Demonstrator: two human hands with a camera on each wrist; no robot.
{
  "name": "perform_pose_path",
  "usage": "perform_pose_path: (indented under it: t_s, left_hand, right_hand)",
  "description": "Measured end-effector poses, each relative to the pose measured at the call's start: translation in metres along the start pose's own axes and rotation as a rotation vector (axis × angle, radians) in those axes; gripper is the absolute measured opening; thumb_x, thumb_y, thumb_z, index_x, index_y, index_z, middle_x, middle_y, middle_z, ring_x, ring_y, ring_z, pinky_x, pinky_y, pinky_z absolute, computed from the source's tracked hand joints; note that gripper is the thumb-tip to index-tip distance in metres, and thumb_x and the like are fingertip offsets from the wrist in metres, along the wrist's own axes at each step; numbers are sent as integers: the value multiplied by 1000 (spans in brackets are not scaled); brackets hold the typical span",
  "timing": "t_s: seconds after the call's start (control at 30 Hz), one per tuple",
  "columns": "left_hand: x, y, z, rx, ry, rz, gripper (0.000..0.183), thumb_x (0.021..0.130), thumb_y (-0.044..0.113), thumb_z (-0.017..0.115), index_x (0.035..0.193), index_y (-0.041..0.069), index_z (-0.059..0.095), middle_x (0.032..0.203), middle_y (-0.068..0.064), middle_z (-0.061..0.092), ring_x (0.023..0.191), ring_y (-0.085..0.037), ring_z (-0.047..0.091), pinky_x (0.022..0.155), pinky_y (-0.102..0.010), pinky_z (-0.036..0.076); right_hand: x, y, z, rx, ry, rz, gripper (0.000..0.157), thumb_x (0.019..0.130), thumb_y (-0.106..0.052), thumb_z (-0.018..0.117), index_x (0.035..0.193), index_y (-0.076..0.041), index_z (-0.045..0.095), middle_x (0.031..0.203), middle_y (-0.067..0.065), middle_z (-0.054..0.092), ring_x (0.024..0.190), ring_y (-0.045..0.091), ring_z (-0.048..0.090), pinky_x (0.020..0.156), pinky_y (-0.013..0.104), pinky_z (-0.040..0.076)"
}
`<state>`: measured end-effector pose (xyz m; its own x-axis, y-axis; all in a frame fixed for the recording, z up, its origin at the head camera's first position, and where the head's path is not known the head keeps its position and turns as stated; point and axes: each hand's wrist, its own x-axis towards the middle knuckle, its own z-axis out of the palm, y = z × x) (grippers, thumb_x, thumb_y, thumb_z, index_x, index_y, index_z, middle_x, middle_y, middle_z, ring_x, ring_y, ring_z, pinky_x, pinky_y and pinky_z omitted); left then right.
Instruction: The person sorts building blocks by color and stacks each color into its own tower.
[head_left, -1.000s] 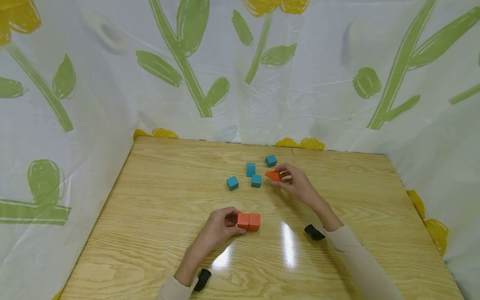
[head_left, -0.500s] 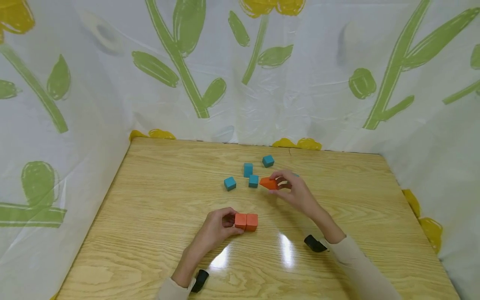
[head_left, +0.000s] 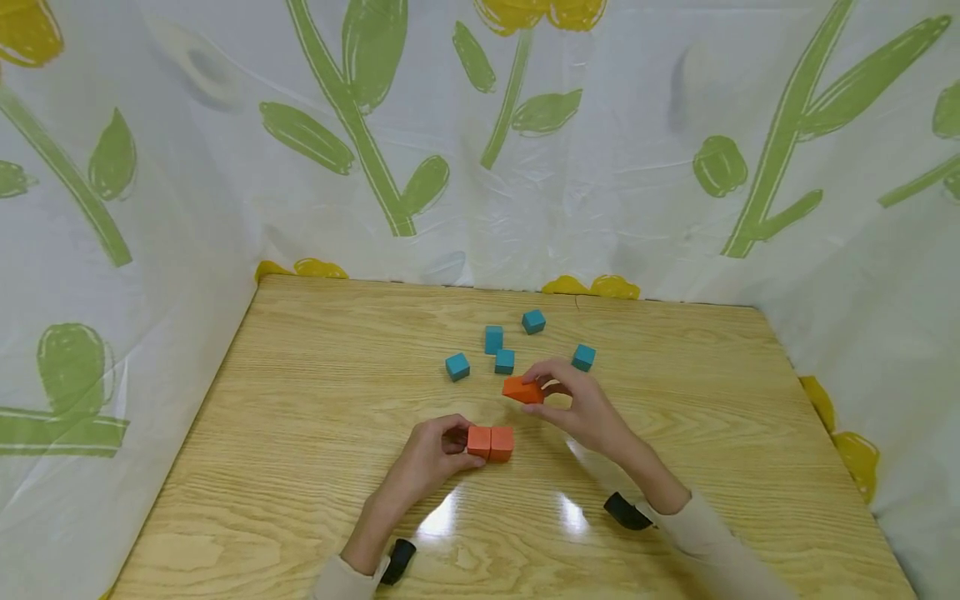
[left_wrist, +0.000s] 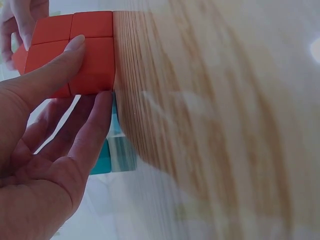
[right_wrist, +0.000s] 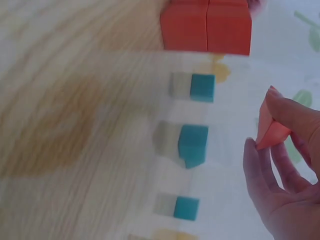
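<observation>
The left hand (head_left: 431,454) gripped two joined orange cubes (head_left: 491,442) resting on the wooden table (head_left: 300,433), thumb and fingers curled round them. At one o'clock from that pair, the right hand (head_left: 577,408) pinched a third orange cube (head_left: 522,389), held tilted above the tabletop. Five blue cubes (head_left: 504,361) lay scattered toward twelve o'clock.
</observation>
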<state>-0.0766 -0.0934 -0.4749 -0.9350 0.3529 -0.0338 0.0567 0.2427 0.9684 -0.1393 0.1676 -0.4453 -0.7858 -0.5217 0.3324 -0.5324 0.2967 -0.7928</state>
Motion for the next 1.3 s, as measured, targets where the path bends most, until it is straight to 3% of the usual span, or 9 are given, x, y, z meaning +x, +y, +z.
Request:
perform_pose_path:
  t_s: [0.2, 0.5, 0.73, 1.3]
  left_hand:
    - [0, 0, -1, -3, -6, -3, 27, 84, -2, 82, 108, -3, 69, 108, -16, 70, 95, -27, 71, 83, -32, 60]
    - [0, 0, -2, 3, -11, 7, 26, 85, -1, 81, 108, -3, 70, 109, -16, 70, 96, -28, 71, 83, -32, 60]
    - [0, 0, -2, -26, -18, 11, 26, 86, -4, 80, 109, -4, 69, 108, -17, 70, 96, -30, 72, 82, -30, 60]
    - [0, 0, -1, 10, -8, 30, 25, 85, -3, 80, 108, -3, 70, 108, -16, 70, 95, -28, 72, 83, -31, 60]
  right_hand:
    - [-3, -7, 11, -1, -24, -78, 41, 83, 5, 82, 118, -8, 67, 115, 7, 67, 101, 23, 64, 81, 39, 61]
    - [-7, -15, 24, 16, -100, -97, 38, 86, -5, 82, 119, -12, 66, 118, 1, 67, 103, 16, 64, 83, 34, 60]
    - [-8, -19, 33, -5, -135, -166, 38, 87, -2, 81, 121, -9, 65, 119, 5, 67, 104, 20, 64, 86, 35, 59]
    - [-9, -19, 42, -43, -164, -175, 33, 88, -4, 80, 117, -12, 67, 121, 3, 65, 111, 19, 62, 91, 34, 57]
